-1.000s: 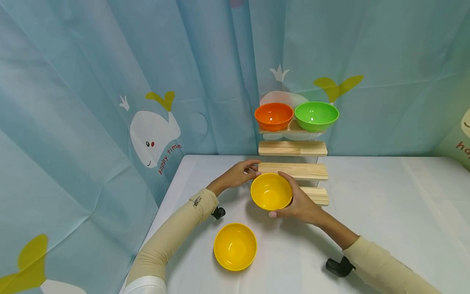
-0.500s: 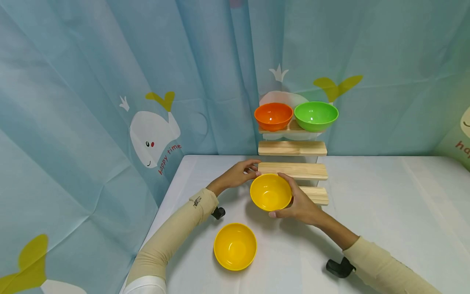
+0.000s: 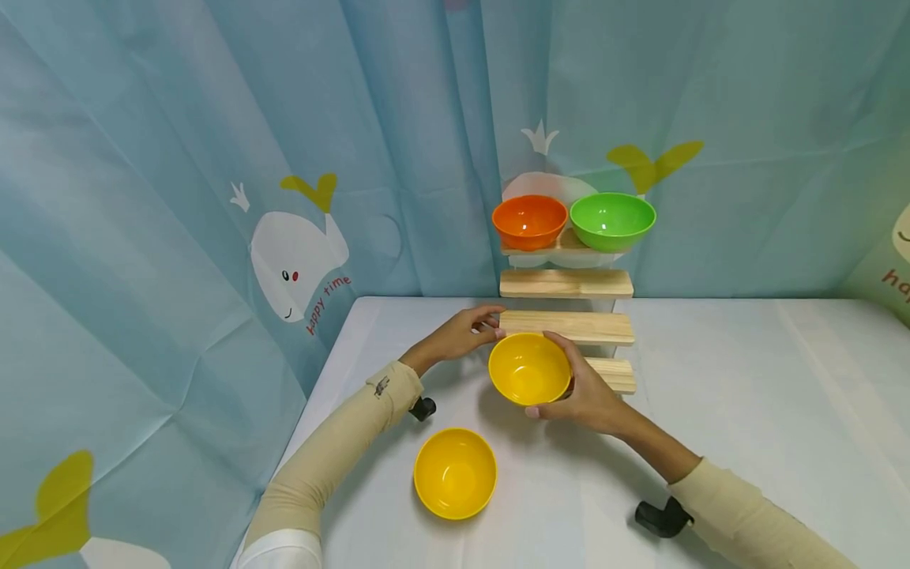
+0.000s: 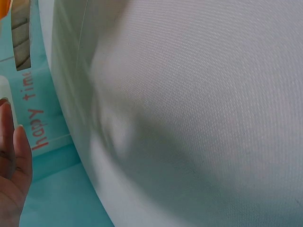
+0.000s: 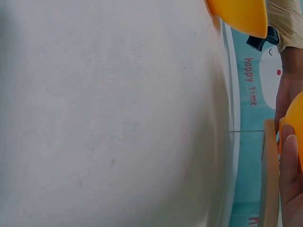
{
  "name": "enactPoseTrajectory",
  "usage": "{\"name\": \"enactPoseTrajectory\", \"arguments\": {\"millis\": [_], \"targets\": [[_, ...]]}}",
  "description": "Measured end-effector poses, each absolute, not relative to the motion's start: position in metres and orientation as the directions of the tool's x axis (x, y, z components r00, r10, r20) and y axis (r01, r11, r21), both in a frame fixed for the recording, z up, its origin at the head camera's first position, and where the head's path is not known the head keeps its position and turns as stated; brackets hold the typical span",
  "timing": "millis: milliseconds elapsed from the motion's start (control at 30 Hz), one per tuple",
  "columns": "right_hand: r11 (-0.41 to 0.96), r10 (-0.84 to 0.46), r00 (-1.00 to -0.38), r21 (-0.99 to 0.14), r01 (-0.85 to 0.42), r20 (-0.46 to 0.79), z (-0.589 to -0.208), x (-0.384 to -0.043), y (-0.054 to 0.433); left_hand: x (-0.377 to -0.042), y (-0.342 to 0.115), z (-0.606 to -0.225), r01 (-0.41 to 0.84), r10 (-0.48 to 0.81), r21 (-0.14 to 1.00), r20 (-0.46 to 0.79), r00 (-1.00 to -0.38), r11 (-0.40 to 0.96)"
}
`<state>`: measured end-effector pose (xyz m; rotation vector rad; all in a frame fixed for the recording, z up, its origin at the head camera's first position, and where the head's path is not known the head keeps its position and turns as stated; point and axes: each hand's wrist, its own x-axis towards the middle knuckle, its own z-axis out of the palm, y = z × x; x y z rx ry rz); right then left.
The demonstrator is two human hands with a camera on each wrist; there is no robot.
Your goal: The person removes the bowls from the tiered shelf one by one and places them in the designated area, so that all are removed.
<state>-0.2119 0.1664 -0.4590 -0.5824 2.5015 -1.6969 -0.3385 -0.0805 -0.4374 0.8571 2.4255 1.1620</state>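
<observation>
A yellow bowl (image 3: 529, 370) is gripped by my right hand (image 3: 586, 395), with the thumb low at its near side and the fingers at its far right side. It is held in front of the stepped wooden rack (image 3: 565, 325), its inside tilted towards me. At the rack's left end my left hand (image 3: 462, 333) reaches in, fingers loosely bent, fingertips at the edge of a slat and the thumb near the held bowl's rim. Whether they touch is unclear. A second yellow bowl (image 3: 455, 474) stands on the white table below. Only part of the left hand (image 4: 14, 165) shows in the left wrist view.
On the rack's top slat sit an orange bowl (image 3: 529, 223) and a green bowl (image 3: 613, 221), side by side. The held bowl partly covers the lowest slat (image 3: 614, 375). A blue printed curtain (image 3: 426, 158) hangs behind and to the left of the white table (image 3: 746, 411).
The right hand has shifted slightly to the right with the yellow bowl. The left hand stays at the rack's left end, and the other bowls stand as before.
</observation>
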Motion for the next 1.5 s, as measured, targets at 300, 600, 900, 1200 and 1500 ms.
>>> {"name": "enactPoseTrajectory", "arguments": {"millis": [300, 600, 900, 1200, 1500], "targets": [[0.342, -0.341, -0.926, -0.896, -0.285, 0.164, -0.455, -0.209, 0.176, -0.341, -0.08, -0.437, 0.384, 0.642, 0.783, -0.025, -0.766, 0.49], [0.293, -0.371, -0.915, -0.915, -0.278, 0.159, -0.455, -0.207, 0.185, -0.34, -0.08, -0.437, 0.383, 0.641, 0.784, -0.025, -0.767, 0.489], [0.28, -0.382, -0.909, -0.916, -0.288, 0.169, -0.452, -0.204, 0.189, -0.339, -0.081, -0.437, 0.383, 0.643, 0.786, -0.024, -0.766, 0.485], [0.237, -0.394, -0.899, -0.923, -0.301, 0.192, -0.449, -0.201, 0.194, -0.34, -0.081, -0.439, 0.383, 0.647, 0.791, -0.021, -0.762, 0.477], [0.21, -0.429, -0.88, -0.926, -0.315, 0.202, -0.449, -0.197, 0.201, -0.34, -0.081, -0.438, 0.385, 0.653, 0.797, -0.017, -0.757, 0.466]]}}
